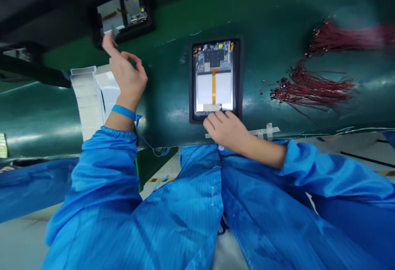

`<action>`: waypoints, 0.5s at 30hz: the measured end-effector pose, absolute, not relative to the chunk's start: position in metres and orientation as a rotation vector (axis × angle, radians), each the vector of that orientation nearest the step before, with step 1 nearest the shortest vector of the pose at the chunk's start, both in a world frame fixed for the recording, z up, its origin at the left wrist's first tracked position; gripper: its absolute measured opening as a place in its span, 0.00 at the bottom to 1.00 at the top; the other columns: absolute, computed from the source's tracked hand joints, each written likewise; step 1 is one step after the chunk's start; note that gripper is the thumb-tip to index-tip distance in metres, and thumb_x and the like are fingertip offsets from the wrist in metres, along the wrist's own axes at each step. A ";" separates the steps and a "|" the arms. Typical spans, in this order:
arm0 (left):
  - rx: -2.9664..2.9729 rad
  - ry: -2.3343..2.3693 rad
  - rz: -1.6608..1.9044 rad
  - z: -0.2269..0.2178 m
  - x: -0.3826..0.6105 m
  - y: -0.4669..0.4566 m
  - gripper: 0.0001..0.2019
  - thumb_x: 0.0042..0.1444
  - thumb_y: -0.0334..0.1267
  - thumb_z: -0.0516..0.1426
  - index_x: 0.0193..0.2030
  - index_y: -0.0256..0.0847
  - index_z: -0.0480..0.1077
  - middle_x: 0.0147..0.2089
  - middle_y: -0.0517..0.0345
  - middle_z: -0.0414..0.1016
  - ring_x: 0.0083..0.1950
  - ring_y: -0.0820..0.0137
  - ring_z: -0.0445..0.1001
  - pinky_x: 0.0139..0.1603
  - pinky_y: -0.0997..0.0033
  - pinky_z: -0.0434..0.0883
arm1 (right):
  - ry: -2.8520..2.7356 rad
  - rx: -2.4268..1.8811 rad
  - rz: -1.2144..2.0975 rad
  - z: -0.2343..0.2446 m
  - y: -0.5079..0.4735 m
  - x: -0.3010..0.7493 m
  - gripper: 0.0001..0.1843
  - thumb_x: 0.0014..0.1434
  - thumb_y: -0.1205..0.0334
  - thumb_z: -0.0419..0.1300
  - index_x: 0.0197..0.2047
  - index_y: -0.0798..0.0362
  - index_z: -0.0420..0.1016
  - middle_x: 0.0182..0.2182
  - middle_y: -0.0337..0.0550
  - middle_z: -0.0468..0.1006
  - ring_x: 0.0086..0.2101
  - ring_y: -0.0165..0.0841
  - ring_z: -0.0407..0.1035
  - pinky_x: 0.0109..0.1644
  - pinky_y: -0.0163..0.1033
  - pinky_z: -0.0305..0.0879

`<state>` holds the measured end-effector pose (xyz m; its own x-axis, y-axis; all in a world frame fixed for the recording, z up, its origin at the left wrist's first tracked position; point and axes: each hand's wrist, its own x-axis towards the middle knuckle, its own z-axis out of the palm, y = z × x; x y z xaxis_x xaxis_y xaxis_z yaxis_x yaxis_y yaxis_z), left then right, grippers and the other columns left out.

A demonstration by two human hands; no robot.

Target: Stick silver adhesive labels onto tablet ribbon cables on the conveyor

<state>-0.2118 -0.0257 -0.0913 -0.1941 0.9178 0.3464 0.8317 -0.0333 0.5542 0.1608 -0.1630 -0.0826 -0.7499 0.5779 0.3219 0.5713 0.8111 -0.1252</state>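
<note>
An opened tablet [214,87] lies in a black tray [191,97] in front of me, its circuit board, pale battery cells and orange ribbon cable exposed. My right hand [226,129] is at the tray's near edge, fingers curled and pressed together; what they hold, if anything, is hidden. To the left, my left hand [128,72] is raised, with one finger stretched out and the others bent and apart. A small greyish-white piece [114,33] shows at that fingertip, beside a second opened tablet [111,15] in its black tray; whether it sticks to the finger I cannot tell.
Bundles of thin dark-red wires [317,91] lie at the right on the green mat [166,109]. A stack of white strips [88,101] is below my left hand. Pale tape [269,131] marks the near edge. Another tray [23,54] sits far left.
</note>
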 end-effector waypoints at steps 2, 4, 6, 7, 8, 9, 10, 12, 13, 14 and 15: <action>1.993 2.056 0.950 -0.101 -0.219 -0.021 0.47 0.58 0.31 0.68 0.76 0.25 0.45 0.40 0.67 0.71 0.46 0.75 0.68 0.58 0.62 0.56 | -2.678 -0.998 0.084 -0.082 -0.130 0.158 0.18 0.74 0.75 0.46 0.44 0.56 0.76 0.39 0.53 0.80 0.39 0.42 0.68 0.39 0.47 0.51; 2.047 2.047 0.893 -0.109 -0.220 -0.016 0.45 0.59 0.34 0.68 0.75 0.25 0.48 0.43 0.64 0.74 0.50 0.74 0.67 0.63 0.60 0.55 | -2.685 -1.124 0.123 -0.079 -0.090 0.155 0.18 0.74 0.75 0.44 0.49 0.56 0.75 0.48 0.57 0.81 0.45 0.45 0.70 0.44 0.48 0.56; 2.063 2.060 0.816 -0.114 -0.219 -0.013 0.43 0.60 0.37 0.66 0.74 0.25 0.49 0.45 0.62 0.76 0.53 0.72 0.67 0.67 0.59 0.54 | -2.690 -1.240 0.171 -0.073 -0.045 0.154 0.19 0.74 0.74 0.43 0.55 0.58 0.74 0.56 0.59 0.78 0.52 0.48 0.69 0.51 0.52 0.59; 2.065 2.078 0.760 -0.115 -0.218 -0.013 0.42 0.61 0.38 0.65 0.74 0.25 0.50 0.46 0.61 0.77 0.55 0.72 0.68 0.69 0.57 0.54 | -2.685 -1.298 0.201 -0.070 -0.021 0.154 0.20 0.74 0.73 0.43 0.58 0.58 0.72 0.59 0.61 0.76 0.56 0.50 0.68 0.55 0.54 0.60; 2.073 2.086 0.687 -0.114 -0.217 -0.014 0.40 0.62 0.38 0.64 0.74 0.25 0.51 0.47 0.60 0.78 0.56 0.71 0.69 0.70 0.56 0.55 | -2.663 -1.362 0.233 -0.066 0.003 0.154 0.20 0.75 0.72 0.43 0.61 0.59 0.71 0.61 0.63 0.74 0.59 0.51 0.66 0.59 0.57 0.60; 2.091 2.088 0.617 -0.111 -0.215 -0.017 0.39 0.62 0.38 0.63 0.74 0.25 0.52 0.48 0.58 0.79 0.56 0.70 0.70 0.71 0.54 0.55 | -2.625 -1.433 0.259 -0.062 0.026 0.154 0.20 0.76 0.70 0.43 0.63 0.59 0.69 0.63 0.64 0.72 0.61 0.51 0.64 0.62 0.60 0.59; 2.123 2.072 0.549 -0.107 -0.213 -0.021 0.38 0.63 0.37 0.61 0.75 0.26 0.52 0.50 0.56 0.80 0.57 0.68 0.71 0.71 0.52 0.57 | -2.583 -1.489 0.254 -0.059 0.049 0.155 0.21 0.76 0.69 0.43 0.65 0.60 0.68 0.64 0.66 0.71 0.63 0.52 0.62 0.65 0.63 0.57; 2.199 1.988 0.466 -0.093 -0.211 -0.034 0.39 0.64 0.36 0.59 0.78 0.27 0.50 0.53 0.52 0.81 0.56 0.65 0.73 0.68 0.52 0.63 | -2.490 -1.608 0.225 -0.054 0.088 0.157 0.20 0.77 0.63 0.46 0.65 0.57 0.69 0.65 0.64 0.70 0.67 0.55 0.58 0.70 0.70 0.52; 2.222 1.942 0.470 -0.084 -0.212 -0.042 0.40 0.65 0.36 0.59 0.80 0.29 0.47 0.55 0.51 0.81 0.55 0.64 0.74 0.66 0.54 0.66 | -2.442 -1.656 0.203 -0.051 0.103 0.156 0.20 0.76 0.58 0.50 0.66 0.51 0.69 0.67 0.60 0.69 0.69 0.57 0.54 0.72 0.74 0.47; 2.224 1.919 0.505 -0.076 -0.214 -0.048 0.42 0.66 0.36 0.59 0.81 0.30 0.45 0.56 0.51 0.81 0.54 0.65 0.75 0.62 0.56 0.68 | -2.399 -1.686 0.188 -0.049 0.114 0.154 0.22 0.73 0.55 0.56 0.67 0.47 0.69 0.69 0.56 0.67 0.71 0.58 0.51 0.74 0.76 0.43; 2.202 1.928 0.571 -0.068 -0.218 -0.053 0.42 0.67 0.36 0.59 0.81 0.31 0.42 0.57 0.51 0.81 0.51 0.66 0.76 0.59 0.58 0.70 | -2.363 -1.695 0.175 -0.047 0.123 0.148 0.27 0.69 0.55 0.61 0.69 0.45 0.67 0.72 0.54 0.64 0.72 0.60 0.48 0.75 0.76 0.40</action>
